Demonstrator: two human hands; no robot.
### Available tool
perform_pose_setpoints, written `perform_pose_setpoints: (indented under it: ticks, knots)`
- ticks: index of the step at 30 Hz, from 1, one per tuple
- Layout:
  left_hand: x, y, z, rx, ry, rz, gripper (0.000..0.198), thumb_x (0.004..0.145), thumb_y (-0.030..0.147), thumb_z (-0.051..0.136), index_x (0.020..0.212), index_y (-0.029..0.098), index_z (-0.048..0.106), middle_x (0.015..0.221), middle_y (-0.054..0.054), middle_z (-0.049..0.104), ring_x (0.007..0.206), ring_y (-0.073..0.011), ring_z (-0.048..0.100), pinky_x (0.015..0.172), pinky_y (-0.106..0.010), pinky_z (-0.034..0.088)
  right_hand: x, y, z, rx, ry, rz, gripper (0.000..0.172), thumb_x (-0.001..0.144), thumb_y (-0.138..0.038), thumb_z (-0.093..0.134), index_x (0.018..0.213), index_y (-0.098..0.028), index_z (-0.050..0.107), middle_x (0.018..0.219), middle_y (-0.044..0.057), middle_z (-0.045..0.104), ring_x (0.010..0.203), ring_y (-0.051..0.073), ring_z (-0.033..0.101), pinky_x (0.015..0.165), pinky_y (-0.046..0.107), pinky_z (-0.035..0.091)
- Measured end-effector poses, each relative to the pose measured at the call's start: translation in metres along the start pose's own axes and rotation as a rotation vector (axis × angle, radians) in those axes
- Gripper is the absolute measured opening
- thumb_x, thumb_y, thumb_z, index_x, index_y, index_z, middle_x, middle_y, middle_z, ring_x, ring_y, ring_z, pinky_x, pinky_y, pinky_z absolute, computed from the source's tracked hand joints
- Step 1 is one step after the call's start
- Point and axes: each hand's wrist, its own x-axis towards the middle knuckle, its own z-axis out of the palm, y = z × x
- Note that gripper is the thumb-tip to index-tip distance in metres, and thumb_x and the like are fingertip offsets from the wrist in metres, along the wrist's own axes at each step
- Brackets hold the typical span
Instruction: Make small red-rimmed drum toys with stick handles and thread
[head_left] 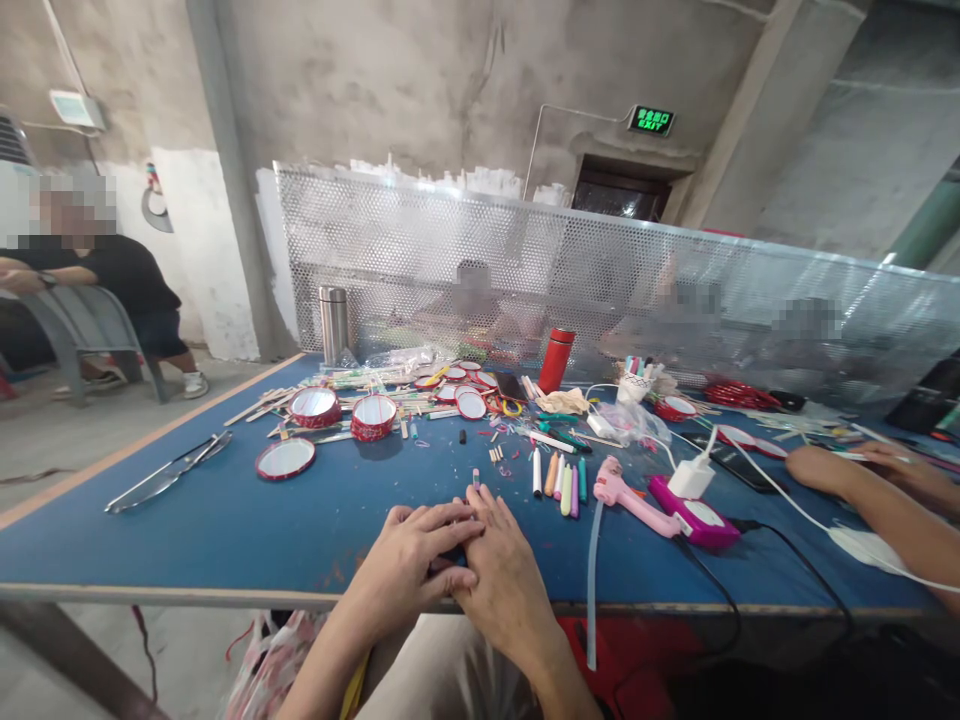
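- left hand (409,562): i read it palm down at the near edge of the blue-topped work table (225,520). the fingers are stretched almost flat and laid across the fingers of the right hand, with the thumb tucked underneath.
- grip, left: a dark patch sits between thumb and fingers. it may be shadow or a small item, and i cannot tell which from this view.
- right hand (504,572): palm down on the table top, fingers extended and close together, pointing away from the body. nothing shows in its grip.
- nearest item: a short pale stick piece with a pink tip (475,478) lies just beyond the right fingertips, straight ahead of them. its long axis runs away from the body, roughly in line with the fingers. the right hand is the nearer of the two.
- right of the stick: a row of pastel marker pens (560,486), all with their long axes running away from the near edge. beyond them is a pink plastic glue gun (626,500).
- left, well apart from both hands: a round red-rimmed mirror disc (285,458).
- far right: a co-worker's forearm (862,485) rests on the table.
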Motion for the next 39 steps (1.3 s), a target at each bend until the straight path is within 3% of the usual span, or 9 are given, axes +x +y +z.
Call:
perform_pose_setpoints:
  ticks: [39]
  knots:
    - [-0.0004,-0.0020,0.0020,-0.014,0.014,0.003,0.057,0.086,0.062,0.043,0.136,0.037,0.044,0.135,-0.005,0.056,0.112,-0.0240,0.058,0.084,-0.036,0.038,0.0002,0.0002,0.0009,-0.016,0.011,-0.011,0.058,0.086,-0.036,0.054,0.137,-0.011,0.046,0.146,0.015,0.038,0.139,0.027,0.026,0.114,0.043,0.023]
